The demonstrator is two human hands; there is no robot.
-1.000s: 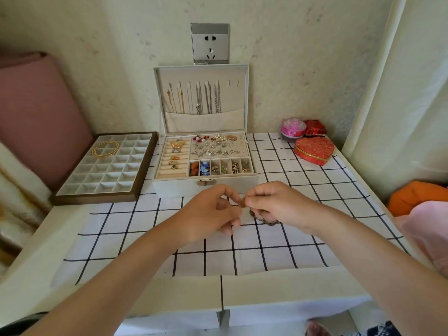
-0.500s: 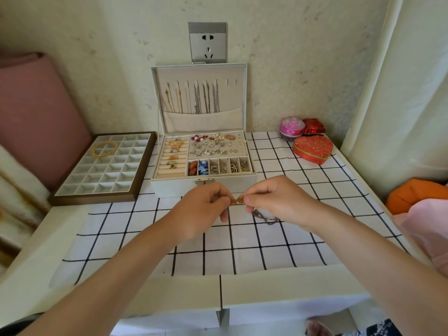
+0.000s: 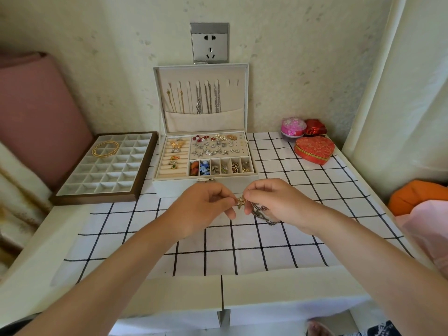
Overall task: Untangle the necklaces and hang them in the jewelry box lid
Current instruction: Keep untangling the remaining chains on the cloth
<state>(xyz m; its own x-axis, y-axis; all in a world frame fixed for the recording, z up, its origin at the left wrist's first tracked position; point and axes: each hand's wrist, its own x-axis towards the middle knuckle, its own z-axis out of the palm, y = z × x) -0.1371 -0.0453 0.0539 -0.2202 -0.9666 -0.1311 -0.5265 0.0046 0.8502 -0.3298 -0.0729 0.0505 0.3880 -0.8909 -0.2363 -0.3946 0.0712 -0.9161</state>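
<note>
A white jewelry box (image 3: pixel 169 187) stands open against the wall, its lid (image 3: pixel 245 93) upright. Several gold and silver necklaces (image 3: pixel 201 98) hang from hooks in the lid, and two hooks at the right are bare. Just in front of the box, my left hand (image 3: pixel 203 209) and my right hand (image 3: pixel 278 202) meet above the checked cloth. Both pinch a small tangle of gold and dark silver chain (image 3: pixel 241 202). A loop of the dark chain (image 3: pixel 263 215) droops under my right hand.
A brown tray (image 3: pixel 143 166) of white compartments with gold bangles (image 3: pixel 105 148) lies left of the box. A red heart box (image 3: pixel 315 149), a pink round box (image 3: pixel 292 127) and a small red box (image 3: pixel 315 127) sit at back right. An orange cushion (image 3: pixel 412 197) lies past the table's right edge.
Both hands have lifted slightly toward the box while still pinching the tangle. The dark chain loop hangs a little lower under the right hand.
</note>
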